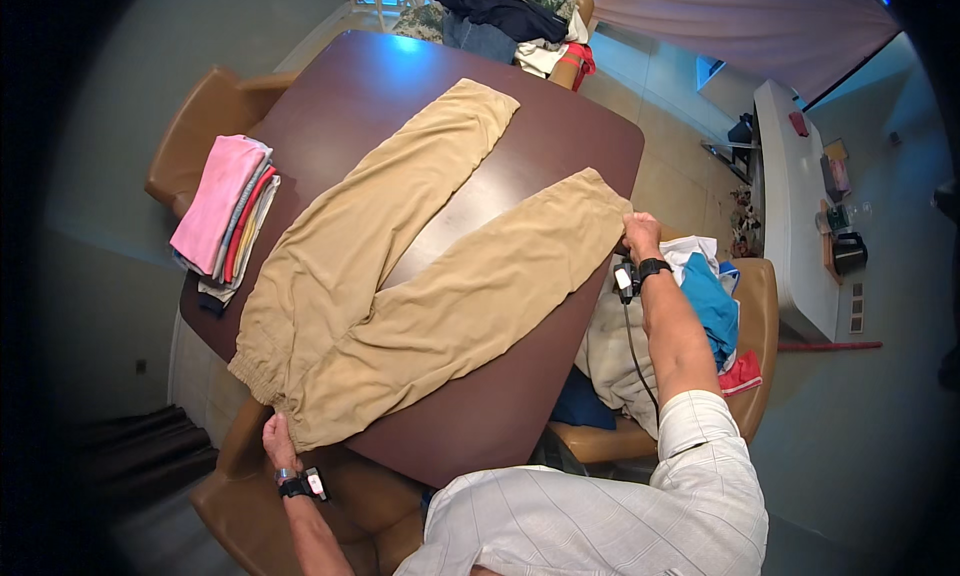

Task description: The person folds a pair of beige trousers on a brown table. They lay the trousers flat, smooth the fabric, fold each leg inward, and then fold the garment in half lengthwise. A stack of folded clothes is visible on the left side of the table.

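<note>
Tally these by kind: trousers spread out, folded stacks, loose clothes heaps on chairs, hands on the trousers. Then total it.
Spread tan trousers: 1
Folded stack: 1
Loose heaps: 2 (far heap, right heap)
Hands: 2 (left hand, right hand)
Total: 6

Tan trousers (370, 276) are lying spread over the brown worktop (470, 406), their waistband (262, 361) reaching past the near edge. The left grip (278, 438) is pinching a waistband corner there; the right grip (642, 233) is holding one leg's hem at the right edge. A folded clothes stack (222, 201), pink on top, is resting by the left edge. A chair (763, 326) beyond the right edge is carrying loose garments (708, 301).
</note>
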The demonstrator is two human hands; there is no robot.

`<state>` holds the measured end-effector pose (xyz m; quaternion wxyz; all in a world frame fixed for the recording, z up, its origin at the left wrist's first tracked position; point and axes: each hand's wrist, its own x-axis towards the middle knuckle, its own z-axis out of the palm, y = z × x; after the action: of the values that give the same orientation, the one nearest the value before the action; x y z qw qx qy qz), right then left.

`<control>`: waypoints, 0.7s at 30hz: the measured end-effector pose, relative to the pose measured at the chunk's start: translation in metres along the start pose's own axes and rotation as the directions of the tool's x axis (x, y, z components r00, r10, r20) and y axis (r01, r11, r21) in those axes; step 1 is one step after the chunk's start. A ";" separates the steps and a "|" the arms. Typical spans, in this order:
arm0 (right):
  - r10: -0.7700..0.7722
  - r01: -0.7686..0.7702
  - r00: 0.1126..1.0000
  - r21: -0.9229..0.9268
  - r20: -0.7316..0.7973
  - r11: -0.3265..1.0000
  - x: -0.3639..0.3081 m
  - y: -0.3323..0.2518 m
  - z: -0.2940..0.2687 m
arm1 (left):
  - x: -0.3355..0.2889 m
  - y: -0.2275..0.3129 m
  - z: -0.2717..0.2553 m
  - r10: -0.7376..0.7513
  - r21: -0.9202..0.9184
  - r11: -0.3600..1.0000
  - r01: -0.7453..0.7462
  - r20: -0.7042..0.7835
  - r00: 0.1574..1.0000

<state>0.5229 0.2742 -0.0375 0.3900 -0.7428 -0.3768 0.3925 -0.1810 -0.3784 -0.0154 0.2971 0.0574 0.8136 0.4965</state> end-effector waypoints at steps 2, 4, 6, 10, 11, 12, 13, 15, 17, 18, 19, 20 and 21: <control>-0.109 0.102 0.992 -0.101 -0.061 0.990 0.018 -0.008 -0.011 | 0.006 -0.001 0.015 0.054 0.001 0.999 -0.054 -0.048 0.997; -0.151 0.131 0.985 -0.212 -0.078 0.968 0.036 -0.012 -0.019 | 0.004 0.001 0.025 0.065 -0.008 0.998 -0.066 -0.074 0.995; -0.172 0.149 0.981 -0.213 -0.093 0.966 0.048 -0.009 -0.021 | -0.002 0.004 0.037 0.068 -0.016 0.997 -0.070 -0.094 0.993; -0.185 0.163 0.974 -0.170 -0.127 0.972 0.057 -0.008 -0.011 | -0.024 0.016 0.049 0.058 -0.052 0.996 -0.066 -0.143 0.988; -0.182 0.161 0.974 -0.152 -0.138 0.975 0.057 -0.013 -0.008 | -0.033 0.020 0.052 0.053 -0.067 0.996 -0.064 -0.158 0.986; -0.192 0.169 0.972 -0.165 -0.138 0.972 0.058 -0.020 -0.006 | -0.042 0.023 0.056 0.050 -0.069 0.996 -0.062 -0.159 0.986; -0.205 0.179 0.968 -0.178 -0.142 0.968 0.064 -0.027 -0.008 | -0.049 0.022 0.060 0.050 -0.074 0.995 -0.062 -0.156 0.987; -0.226 0.199 0.962 -0.171 -0.156 0.965 0.072 -0.040 -0.008 | -0.057 0.021 0.071 0.033 -0.101 0.994 -0.049 -0.155 0.987; -0.267 0.222 0.946 -0.232 -0.186 0.947 0.075 -0.051 -0.004 | -0.076 0.016 0.079 0.021 -0.151 0.987 -0.045 -0.151 0.988; -0.286 0.232 0.938 -0.257 -0.195 0.938 0.076 -0.058 0.000 | -0.085 0.013 0.081 0.016 -0.184 0.982 -0.045 -0.153 0.988; -0.305 0.239 0.934 -0.308 -0.186 0.921 0.073 -0.063 0.002 | -0.096 0.012 0.085 0.001 -0.163 0.986 -0.029 -0.168 0.986; -0.316 0.229 0.933 -0.395 -0.170 0.890 0.078 -0.067 -0.002 | -0.103 0.007 0.094 0.003 -0.198 0.980 -0.032 -0.145 0.989; -0.326 0.219 0.933 -0.478 -0.153 0.851 0.084 -0.070 -0.008 | -0.112 0.002 0.100 -0.013 -0.180 0.984 -0.012 -0.140 0.990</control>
<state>0.5461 0.3734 0.0031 0.2988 -0.7918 -0.5124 0.1459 -0.0356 -0.3432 0.0011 0.2430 -0.0051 0.7841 0.5711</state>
